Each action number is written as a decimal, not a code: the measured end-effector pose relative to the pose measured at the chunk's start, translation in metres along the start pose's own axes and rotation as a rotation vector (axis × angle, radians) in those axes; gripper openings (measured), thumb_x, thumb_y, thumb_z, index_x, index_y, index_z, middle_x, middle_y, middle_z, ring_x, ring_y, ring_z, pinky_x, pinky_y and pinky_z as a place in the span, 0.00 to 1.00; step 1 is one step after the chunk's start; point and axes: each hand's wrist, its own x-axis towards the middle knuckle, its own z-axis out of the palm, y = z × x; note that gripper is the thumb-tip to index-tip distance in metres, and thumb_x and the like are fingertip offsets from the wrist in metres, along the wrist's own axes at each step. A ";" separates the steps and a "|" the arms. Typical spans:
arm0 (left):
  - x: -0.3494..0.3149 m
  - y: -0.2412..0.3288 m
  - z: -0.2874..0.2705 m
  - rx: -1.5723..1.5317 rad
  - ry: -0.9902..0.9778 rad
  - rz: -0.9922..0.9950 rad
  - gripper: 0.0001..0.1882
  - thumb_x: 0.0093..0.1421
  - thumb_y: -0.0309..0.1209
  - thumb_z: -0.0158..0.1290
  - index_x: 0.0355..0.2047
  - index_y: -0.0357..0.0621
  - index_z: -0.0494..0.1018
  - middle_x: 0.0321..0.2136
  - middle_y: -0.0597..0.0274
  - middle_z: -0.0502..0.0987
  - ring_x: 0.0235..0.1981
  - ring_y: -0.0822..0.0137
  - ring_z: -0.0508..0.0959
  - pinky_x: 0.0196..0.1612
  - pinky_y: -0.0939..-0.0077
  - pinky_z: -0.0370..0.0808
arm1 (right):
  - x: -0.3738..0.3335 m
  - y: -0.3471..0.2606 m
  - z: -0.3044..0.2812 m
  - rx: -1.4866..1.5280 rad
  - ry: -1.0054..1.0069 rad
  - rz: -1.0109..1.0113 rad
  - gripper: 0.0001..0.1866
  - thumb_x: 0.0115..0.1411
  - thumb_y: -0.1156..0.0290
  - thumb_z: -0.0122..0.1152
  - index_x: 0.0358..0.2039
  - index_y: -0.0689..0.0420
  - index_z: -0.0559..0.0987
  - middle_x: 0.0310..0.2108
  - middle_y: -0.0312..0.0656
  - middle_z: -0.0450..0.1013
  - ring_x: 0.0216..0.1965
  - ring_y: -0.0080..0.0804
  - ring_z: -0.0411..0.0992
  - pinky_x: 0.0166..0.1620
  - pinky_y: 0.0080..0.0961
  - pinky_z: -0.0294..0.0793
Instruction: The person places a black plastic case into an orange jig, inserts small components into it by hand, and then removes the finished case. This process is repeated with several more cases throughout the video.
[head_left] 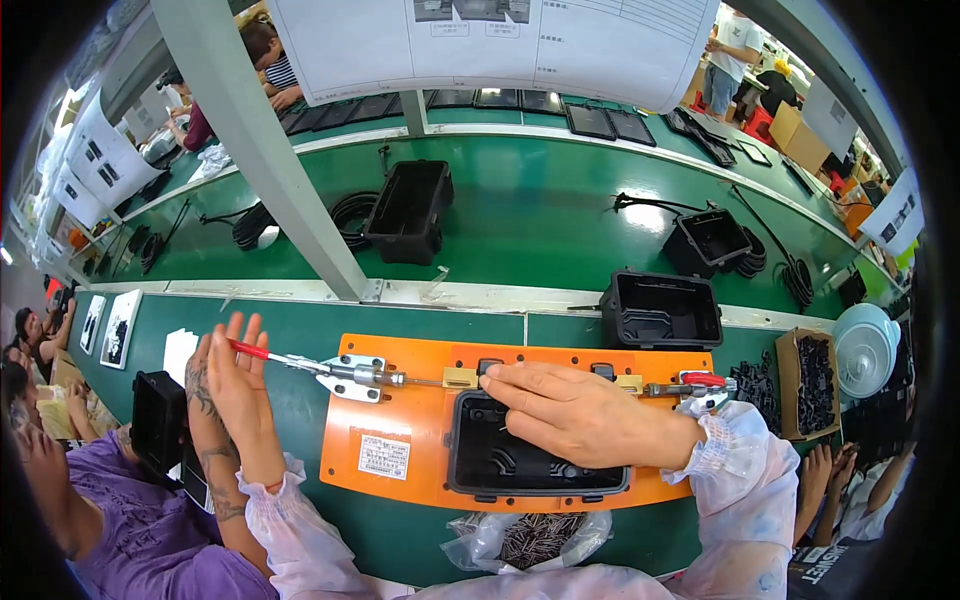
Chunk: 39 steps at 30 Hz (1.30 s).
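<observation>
An orange fixture plate (385, 420) lies on the bench before me, with a black rectangular plastic box (500, 460) set open side up on it. My right hand (565, 410) rests palm down across the box's far edge, fingers stretched out, covering part of its inside. At the plate's left end is a push-type toggle clamp (360, 374) with a red handle (249, 349). My left hand (245, 385) is upright against that handle, its fingers extended rather than wrapped round it. A second clamp with a red handle (704, 379) sits at the right end, beside my right wrist.
A plastic bag of small metal screws or pins (540, 540) lies at the near edge. Rightward are a carton of black parts (815, 385) and a pale blue basin (866, 350). More black boxes (660, 310) stand beyond. A co-worker's tattooed forearm (212, 440) is close to my left arm.
</observation>
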 end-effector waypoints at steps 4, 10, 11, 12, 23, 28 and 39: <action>-0.035 0.039 0.056 0.212 -0.119 0.242 0.23 0.79 0.40 0.38 0.66 0.36 0.62 0.60 0.49 0.72 0.58 0.60 0.76 0.59 0.69 0.74 | 0.000 -0.002 0.001 0.028 0.031 0.018 0.12 0.62 0.70 0.56 0.41 0.67 0.77 0.58 0.60 0.71 0.64 0.52 0.68 0.67 0.42 0.68; -0.079 0.026 0.083 0.554 -0.505 0.528 0.16 0.74 0.29 0.45 0.58 0.37 0.72 0.56 0.51 0.76 0.57 0.54 0.77 0.61 0.62 0.72 | -0.001 -0.007 0.002 0.088 0.058 0.076 0.13 0.64 0.70 0.56 0.41 0.69 0.77 0.60 0.61 0.71 0.64 0.53 0.68 0.67 0.43 0.67; -0.092 0.022 0.093 0.781 -0.825 0.691 0.15 0.71 0.24 0.49 0.55 0.38 0.75 0.56 0.50 0.76 0.57 0.50 0.77 0.62 0.58 0.71 | -0.004 -0.008 0.003 0.082 0.048 0.079 0.13 0.64 0.70 0.56 0.41 0.69 0.77 0.60 0.61 0.71 0.64 0.53 0.68 0.67 0.43 0.67; -0.098 0.024 0.101 0.771 -0.835 0.702 0.15 0.71 0.24 0.49 0.55 0.38 0.75 0.56 0.50 0.76 0.57 0.50 0.77 0.62 0.58 0.71 | -0.007 -0.006 0.007 0.066 0.068 0.077 0.13 0.64 0.70 0.56 0.41 0.69 0.78 0.60 0.61 0.71 0.65 0.53 0.67 0.68 0.43 0.66; -0.100 0.013 0.112 1.068 -0.783 1.099 0.28 0.53 0.14 0.52 0.55 0.37 0.78 0.47 0.52 0.80 0.43 0.50 0.79 0.52 0.59 0.77 | -0.048 -0.010 -0.036 -0.224 0.355 0.319 0.10 0.53 0.71 0.63 0.35 0.59 0.76 0.60 0.54 0.72 0.62 0.51 0.70 0.61 0.47 0.71; -0.101 0.015 0.115 1.091 -0.791 1.054 0.28 0.51 0.13 0.52 0.54 0.37 0.79 0.44 0.54 0.81 0.41 0.50 0.80 0.50 0.61 0.77 | -0.085 -0.002 -0.048 -0.062 0.314 0.732 0.06 0.57 0.82 0.59 0.36 0.62 0.73 0.39 0.52 0.75 0.41 0.56 0.76 0.42 0.42 0.77; -0.033 0.041 0.080 0.916 -0.274 1.044 0.21 0.68 0.17 0.43 0.59 0.39 0.74 0.43 0.49 0.82 0.48 0.50 0.80 0.51 0.62 0.77 | -0.153 0.008 -0.094 0.068 1.144 1.128 0.16 0.79 0.62 0.42 0.35 0.56 0.70 0.24 0.32 0.67 0.20 0.18 0.68 0.21 0.21 0.68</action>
